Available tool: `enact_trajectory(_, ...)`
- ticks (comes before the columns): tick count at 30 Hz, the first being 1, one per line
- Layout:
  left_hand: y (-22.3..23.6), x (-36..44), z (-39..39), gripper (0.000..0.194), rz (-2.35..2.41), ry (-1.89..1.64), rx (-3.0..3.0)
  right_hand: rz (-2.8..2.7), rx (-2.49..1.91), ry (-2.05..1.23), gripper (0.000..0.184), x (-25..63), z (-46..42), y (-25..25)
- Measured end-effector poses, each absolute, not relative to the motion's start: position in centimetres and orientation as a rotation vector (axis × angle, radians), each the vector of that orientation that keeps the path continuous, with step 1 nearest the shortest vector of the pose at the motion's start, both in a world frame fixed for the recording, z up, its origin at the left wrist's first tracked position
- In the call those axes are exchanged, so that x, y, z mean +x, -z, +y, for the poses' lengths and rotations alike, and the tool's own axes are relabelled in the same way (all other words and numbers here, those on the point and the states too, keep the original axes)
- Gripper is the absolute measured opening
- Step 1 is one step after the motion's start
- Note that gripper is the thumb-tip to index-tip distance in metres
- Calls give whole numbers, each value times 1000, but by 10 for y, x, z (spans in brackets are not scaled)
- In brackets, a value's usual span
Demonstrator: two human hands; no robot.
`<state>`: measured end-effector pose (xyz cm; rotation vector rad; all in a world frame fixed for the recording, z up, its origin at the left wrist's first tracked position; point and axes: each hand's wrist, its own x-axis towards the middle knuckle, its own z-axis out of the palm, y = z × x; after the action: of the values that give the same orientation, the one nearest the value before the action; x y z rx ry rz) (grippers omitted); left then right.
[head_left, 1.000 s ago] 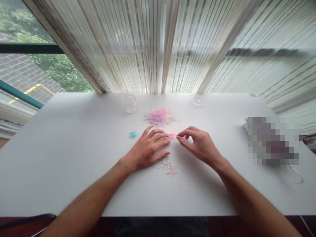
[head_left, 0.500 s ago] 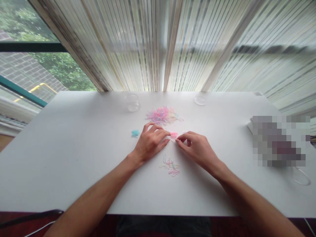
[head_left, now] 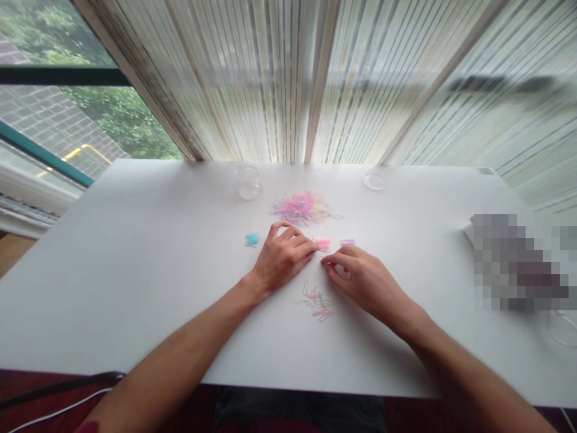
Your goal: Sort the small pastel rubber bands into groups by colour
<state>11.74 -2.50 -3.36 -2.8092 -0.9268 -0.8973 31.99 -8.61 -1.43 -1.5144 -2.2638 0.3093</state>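
Note:
A heap of small pastel rubber bands (head_left: 303,207) lies on the white table (head_left: 135,270) toward the far side. My left hand (head_left: 282,258) rests palm down, its fingers curled beside a small pink clump (head_left: 323,244). My right hand (head_left: 363,279) pinches thumb and forefinger together just right of it; what it grips is too small to see. A purple clump (head_left: 347,242) lies just beyond the right hand. A blue clump (head_left: 252,239) lies left of the left hand. Several loose mixed bands (head_left: 317,299) lie between my wrists.
A small clear cup (head_left: 249,181) and a clear lid or dish (head_left: 375,180) stand at the table's far edge by the striped curtain. A blurred object (head_left: 518,261) lies at the right, with another clear dish (head_left: 562,328) near it.
My right hand has drawn back toward me, uncovering the purple clump. The left fingers have curled in more. The view has shifted slightly.

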Motion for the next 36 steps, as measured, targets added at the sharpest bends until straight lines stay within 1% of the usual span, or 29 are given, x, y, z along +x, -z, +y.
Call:
enact_trajectory(7, 28, 115, -26, 13, -934, 1047, -2807, -2228, -1517, -301, 18, 325, -82, 16)
enact_trajectory(13, 27, 115, -29, 10, -919, 1008, -2884, -2143, -1580, -270, 11, 337, -80, 5)
enact_trajectory(19, 28, 115, -29, 10, -948, 965, -2915, -2182, -1597, -281, 4, 335, -78, 10)
enact_trajectory(24, 25, 117, -30, 11, -990, 993, -2964, -2129, -1542, -261, 9, 333, -78, 11)
enact_trajectory(28, 25, 118, -32, 10, -1030, 1084, -2989, -2126, -1489, -304, 6, 334, -78, 8)
enact_trajectory(30, 26, 118, -32, 10, -1037, 1105, -2991, -2134, -1481, -324, 7, 334, -77, 7)
enact_trajectory(36, 26, 117, -31, 11, -1098, 1060, -2992, -2145, -1516, -353, 6, 336, -76, 9)
